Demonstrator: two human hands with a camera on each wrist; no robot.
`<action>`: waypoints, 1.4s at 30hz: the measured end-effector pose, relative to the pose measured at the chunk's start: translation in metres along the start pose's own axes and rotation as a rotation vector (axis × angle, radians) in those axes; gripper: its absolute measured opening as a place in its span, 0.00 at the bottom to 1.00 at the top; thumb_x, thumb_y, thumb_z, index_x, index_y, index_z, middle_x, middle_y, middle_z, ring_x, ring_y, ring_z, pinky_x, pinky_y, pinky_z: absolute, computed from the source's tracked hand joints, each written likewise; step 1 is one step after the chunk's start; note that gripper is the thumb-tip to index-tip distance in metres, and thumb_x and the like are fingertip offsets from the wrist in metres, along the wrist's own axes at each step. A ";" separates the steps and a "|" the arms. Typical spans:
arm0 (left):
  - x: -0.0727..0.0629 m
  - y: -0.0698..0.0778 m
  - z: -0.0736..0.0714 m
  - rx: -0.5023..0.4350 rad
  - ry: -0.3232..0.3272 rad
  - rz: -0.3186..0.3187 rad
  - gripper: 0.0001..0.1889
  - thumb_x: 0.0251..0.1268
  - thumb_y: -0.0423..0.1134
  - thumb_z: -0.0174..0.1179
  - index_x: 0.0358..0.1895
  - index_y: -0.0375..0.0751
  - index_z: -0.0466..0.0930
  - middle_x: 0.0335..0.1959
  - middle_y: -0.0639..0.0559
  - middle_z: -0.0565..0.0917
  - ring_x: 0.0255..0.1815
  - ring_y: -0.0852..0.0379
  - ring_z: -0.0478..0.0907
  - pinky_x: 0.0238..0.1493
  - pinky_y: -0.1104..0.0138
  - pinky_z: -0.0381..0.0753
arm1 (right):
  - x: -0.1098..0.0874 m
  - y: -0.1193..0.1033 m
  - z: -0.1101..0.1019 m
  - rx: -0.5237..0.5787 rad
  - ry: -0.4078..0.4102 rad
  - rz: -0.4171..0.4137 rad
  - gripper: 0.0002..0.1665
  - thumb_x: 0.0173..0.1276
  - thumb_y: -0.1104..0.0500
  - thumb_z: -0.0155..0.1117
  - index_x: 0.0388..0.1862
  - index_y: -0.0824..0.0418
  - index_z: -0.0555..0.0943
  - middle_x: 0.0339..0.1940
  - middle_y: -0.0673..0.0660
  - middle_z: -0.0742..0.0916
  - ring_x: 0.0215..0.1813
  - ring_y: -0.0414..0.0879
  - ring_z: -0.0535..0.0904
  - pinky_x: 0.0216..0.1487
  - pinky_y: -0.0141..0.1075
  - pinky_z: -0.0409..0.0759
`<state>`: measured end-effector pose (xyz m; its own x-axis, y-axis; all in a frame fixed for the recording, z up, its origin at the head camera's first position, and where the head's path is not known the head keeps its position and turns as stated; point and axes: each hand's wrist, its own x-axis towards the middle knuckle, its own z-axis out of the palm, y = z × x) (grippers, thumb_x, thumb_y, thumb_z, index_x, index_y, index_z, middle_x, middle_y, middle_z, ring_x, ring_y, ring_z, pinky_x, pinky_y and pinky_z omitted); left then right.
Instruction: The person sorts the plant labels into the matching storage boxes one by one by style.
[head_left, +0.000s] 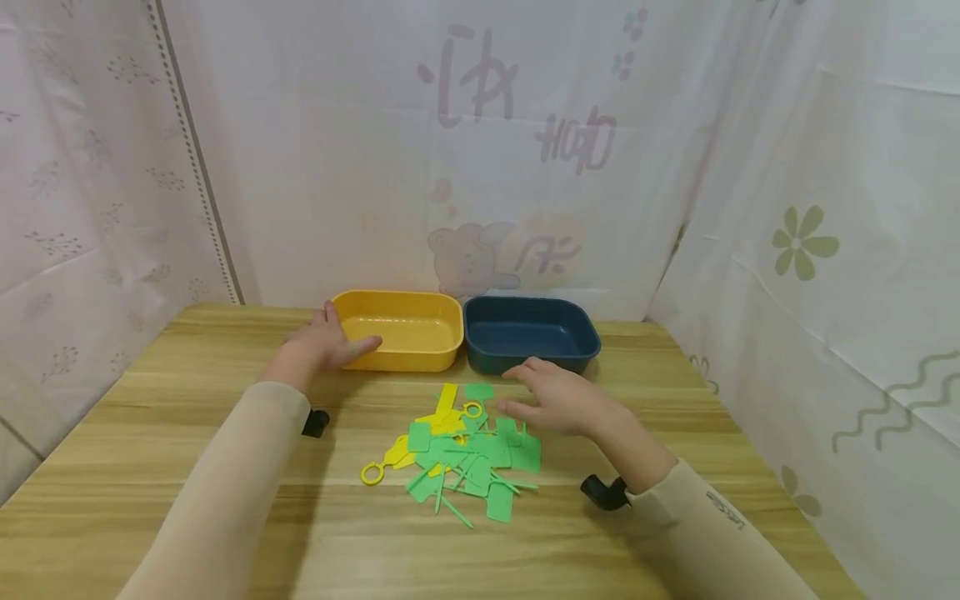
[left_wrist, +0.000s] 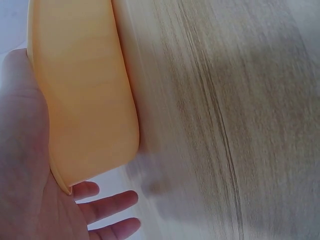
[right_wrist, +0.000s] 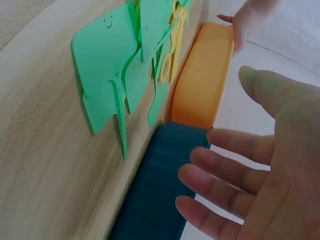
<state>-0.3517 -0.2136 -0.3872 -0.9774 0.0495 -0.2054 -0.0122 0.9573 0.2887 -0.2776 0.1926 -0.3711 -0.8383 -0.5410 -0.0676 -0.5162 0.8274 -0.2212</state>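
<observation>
Far back on the worktop (head_left: 352, 550), the yellow bin (head_left: 411, 362) (light, stiff plastic, I'd guess; grip its rim) touches the left hand (head_left: 318, 340), fingers spread; the right hand (head_left: 558, 400), fingers parted, hovers near green tags (head_left: 489, 450).

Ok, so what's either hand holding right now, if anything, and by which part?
Nothing appears gripped. The left hand, fingers loose, touches the yellow tub around its left end; the right hand is empty.
</observation>
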 end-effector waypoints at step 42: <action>-0.003 0.001 -0.002 -0.026 -0.017 -0.001 0.70 0.75 0.82 0.42 0.85 0.20 0.22 0.88 0.18 0.38 0.84 0.15 0.53 0.84 0.31 0.59 | 0.042 -0.052 0.029 -0.196 -0.106 -0.307 0.04 0.79 0.56 0.72 0.48 0.51 0.90 0.32 0.43 0.82 0.35 0.37 0.74 0.43 0.33 0.79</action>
<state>-0.3496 -0.2129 -0.3847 -0.9738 0.0530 -0.2213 -0.0192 0.9498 0.3122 -0.2811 0.1219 -0.3904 -0.6215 -0.7726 -0.1294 -0.7732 0.6315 -0.0570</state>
